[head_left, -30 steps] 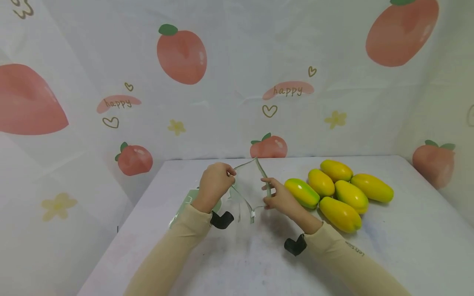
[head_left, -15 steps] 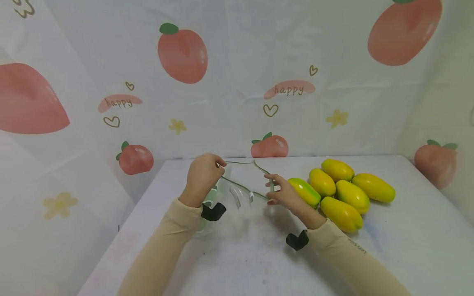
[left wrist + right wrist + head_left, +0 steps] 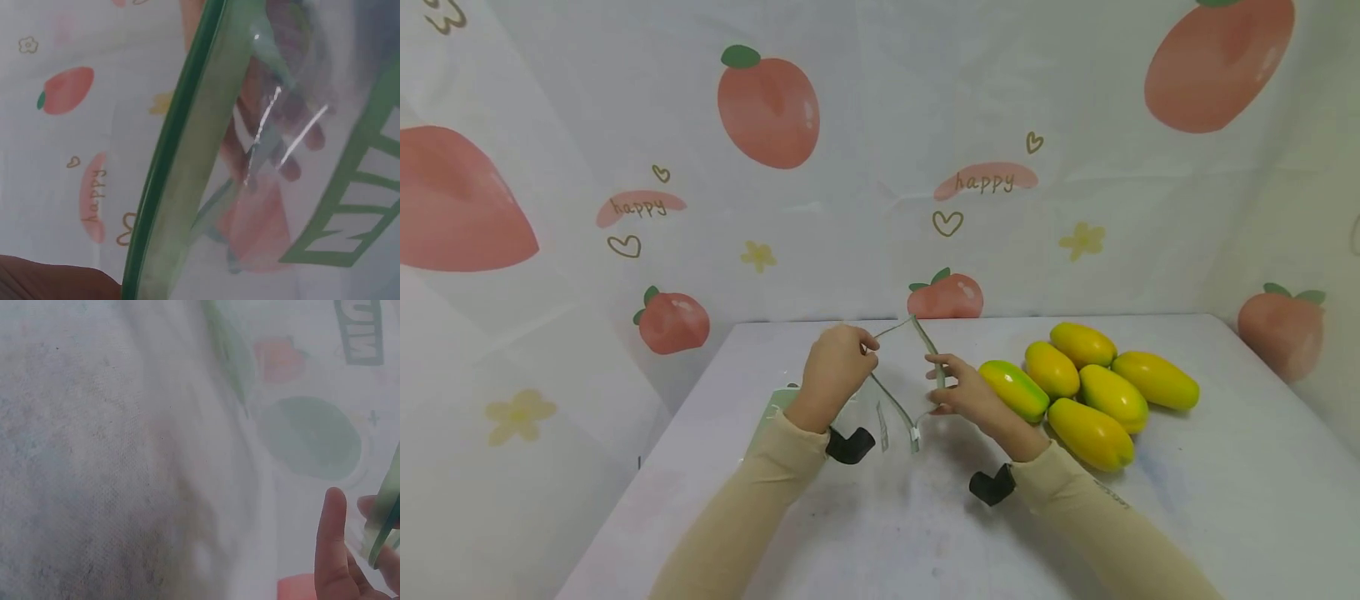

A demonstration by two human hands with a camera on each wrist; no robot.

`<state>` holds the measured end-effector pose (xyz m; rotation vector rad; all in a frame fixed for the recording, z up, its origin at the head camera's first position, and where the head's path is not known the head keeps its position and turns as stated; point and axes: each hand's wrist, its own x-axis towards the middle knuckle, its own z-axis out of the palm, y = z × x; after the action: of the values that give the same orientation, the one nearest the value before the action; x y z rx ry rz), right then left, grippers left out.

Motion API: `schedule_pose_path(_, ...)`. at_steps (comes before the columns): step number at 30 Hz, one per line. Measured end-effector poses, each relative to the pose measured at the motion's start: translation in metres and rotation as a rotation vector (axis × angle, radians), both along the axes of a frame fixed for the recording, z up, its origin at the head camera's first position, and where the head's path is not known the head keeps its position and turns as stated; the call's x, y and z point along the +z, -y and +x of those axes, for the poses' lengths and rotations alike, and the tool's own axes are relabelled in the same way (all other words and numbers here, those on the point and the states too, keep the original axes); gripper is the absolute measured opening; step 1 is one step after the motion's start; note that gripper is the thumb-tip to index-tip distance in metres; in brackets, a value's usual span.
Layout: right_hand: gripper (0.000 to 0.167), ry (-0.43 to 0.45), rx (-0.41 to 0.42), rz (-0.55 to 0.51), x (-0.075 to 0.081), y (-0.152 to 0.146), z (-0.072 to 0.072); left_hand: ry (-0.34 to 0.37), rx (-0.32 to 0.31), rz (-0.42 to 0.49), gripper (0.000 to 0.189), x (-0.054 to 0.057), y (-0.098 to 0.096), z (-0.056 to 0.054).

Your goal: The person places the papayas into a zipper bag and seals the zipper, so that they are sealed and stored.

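A clear zip bag (image 3: 915,439) with green print is held up over the table, its mouth spread into a four-sided loop. My left hand (image 3: 835,371) pinches the left side of the rim between thumb and curled fingers. On the opposite side, my right hand (image 3: 966,387) holds the rim with spread fingers and thumb. In the left wrist view the green zip strip (image 3: 175,137) runs down past the clear film, and fingers of the right hand show through it. The right wrist view shows the bag's green oval print (image 3: 309,437) and the rim between the fingers.
Several yellow, green-tinged, papaya-shaped fruits (image 3: 1090,433) lie in a cluster just right of my right hand. The white table (image 3: 880,533) meets a printed backdrop (image 3: 865,233) at its far edge. A black wrist mount (image 3: 992,485) hangs below the right wrist.
My left hand moved left, stretching the bag's mouth wider, then came back right, and the loop narrowed again. The right hand shifted only slightly. The fruits stayed in place.
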<state>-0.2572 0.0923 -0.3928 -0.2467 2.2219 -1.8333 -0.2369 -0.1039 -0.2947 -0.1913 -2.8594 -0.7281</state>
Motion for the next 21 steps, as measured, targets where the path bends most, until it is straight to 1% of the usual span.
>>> schedule_pose_path(4, 0.06, -0.013, -0.012, 0.044, -0.002, 0.002, -0.001, -0.004, -0.019, 0.012, 0.028, -0.009, -0.006, -0.003)
schedule_pose_path(7, 0.06, -0.018, -0.02, 0.066, -0.003, 0.002, -0.002, -0.008, -0.031, 0.015, 0.025, -0.013, -0.009, -0.004)
schedule_pose_path(13, 0.06, -0.029, -0.021, 0.081, -0.004, 0.002, -0.002, -0.017, -0.044, 0.019, 0.023, -0.018, -0.014, -0.006)
schedule_pose_path(21, 0.061, -0.025, -0.024, 0.085, -0.003, 0.001, -0.003, -0.009, -0.047, 0.024, 0.021, -0.02, -0.018, -0.008)
